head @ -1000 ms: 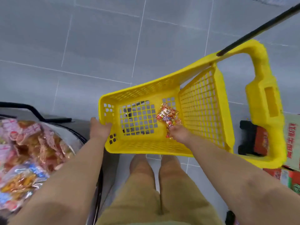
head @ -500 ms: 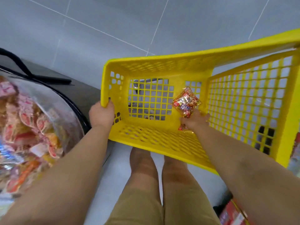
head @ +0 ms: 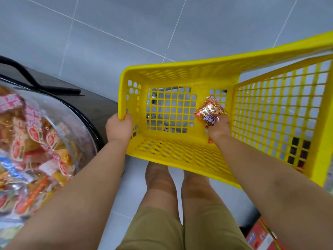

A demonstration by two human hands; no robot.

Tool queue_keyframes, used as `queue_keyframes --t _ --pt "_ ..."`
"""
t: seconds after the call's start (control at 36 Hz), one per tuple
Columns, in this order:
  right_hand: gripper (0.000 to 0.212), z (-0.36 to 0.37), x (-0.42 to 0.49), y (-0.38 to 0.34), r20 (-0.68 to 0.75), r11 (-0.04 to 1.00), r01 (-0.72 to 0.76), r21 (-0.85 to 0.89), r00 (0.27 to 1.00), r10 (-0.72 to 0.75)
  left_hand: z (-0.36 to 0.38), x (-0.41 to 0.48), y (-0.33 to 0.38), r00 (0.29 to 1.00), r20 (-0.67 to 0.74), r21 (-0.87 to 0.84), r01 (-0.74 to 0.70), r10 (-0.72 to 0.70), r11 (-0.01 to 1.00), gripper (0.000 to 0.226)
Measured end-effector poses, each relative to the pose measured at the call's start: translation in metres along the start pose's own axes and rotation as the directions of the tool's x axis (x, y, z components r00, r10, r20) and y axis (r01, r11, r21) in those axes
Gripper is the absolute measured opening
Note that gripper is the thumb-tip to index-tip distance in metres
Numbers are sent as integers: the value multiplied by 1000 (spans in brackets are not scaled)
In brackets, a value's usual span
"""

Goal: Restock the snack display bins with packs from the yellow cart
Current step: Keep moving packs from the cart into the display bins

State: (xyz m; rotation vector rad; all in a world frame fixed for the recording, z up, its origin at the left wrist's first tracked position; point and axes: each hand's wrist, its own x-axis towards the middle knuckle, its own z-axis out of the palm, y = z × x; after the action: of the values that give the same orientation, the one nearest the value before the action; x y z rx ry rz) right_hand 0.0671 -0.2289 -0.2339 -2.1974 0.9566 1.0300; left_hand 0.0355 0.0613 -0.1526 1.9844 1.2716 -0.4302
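Observation:
The yellow cart (head: 180, 152) fills the middle and right of the view, tipped toward me, its mesh floor and walls bare. My left hand (head: 119, 127) grips the cart's near left corner rim. Inside the cart, my right hand (head: 219, 129) holds a small red and orange snack pack (head: 210, 111) up against the end wall. At the left edge stands a clear round snack display bin (head: 75, 123) filled with several packs.
Grey floor tiles (head: 126, 24) lie beyond the cart. A black frame (head: 23, 73) and dark base run behind the bin. A red carton (head: 259, 235) sits at the lower right corner. My legs stand below the cart.
The view has closed in on the cart. My left hand has shifted from the cart's side to gripping its corner rim. My right hand has lifted the pack slightly inside the cart.

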Motion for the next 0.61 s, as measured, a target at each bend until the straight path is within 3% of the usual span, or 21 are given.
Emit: queue_keyframes --t 0.08,0.17,0.22,0.28,0.33,0.42,0.5,0.56,0.61 --pt "40 -16 -17 -11 -4 975 30 220 1000 -30 -7 -9 8 998 68 -56 16 -12 998 29" --pt "30 -32 -40 -27 84 859 -26 511 996 -20 -15 -22 16 983 -48 -42 -177 175 983 6" --pt "41 -41 -59 -38 206 723 -107 682 977 -50 -16 -32 26 911 -156 28 -383 382 923 30" --pt "46 -47 -78 -48 300 578 -186 795 948 -107 -10 -44 39 879 -69 -39 -475 472 879 34" --pt "45 -48 -92 -58 395 489 -260 833 898 -196 1 -55 53 898 206 -198 -351 389 915 37" --pt "44 -41 -102 -72 497 470 -322 821 809 -314 18 -60 64 798 598 -261 102 78 960 46" --pt "49 -31 -93 -78 544 511 -329 794 760 -356 29 -54 60 724 690 -316 293 7 902 35" --pt "47 -26 -79 -79 532 534 -297 792 765 -363 36 -49 54 739 674 -334 321 -14 886 22" --pt "36 -21 -57 -76 468 524 -265 810 830 -304 44 -43 50 782 622 -313 283 -29 906 11"
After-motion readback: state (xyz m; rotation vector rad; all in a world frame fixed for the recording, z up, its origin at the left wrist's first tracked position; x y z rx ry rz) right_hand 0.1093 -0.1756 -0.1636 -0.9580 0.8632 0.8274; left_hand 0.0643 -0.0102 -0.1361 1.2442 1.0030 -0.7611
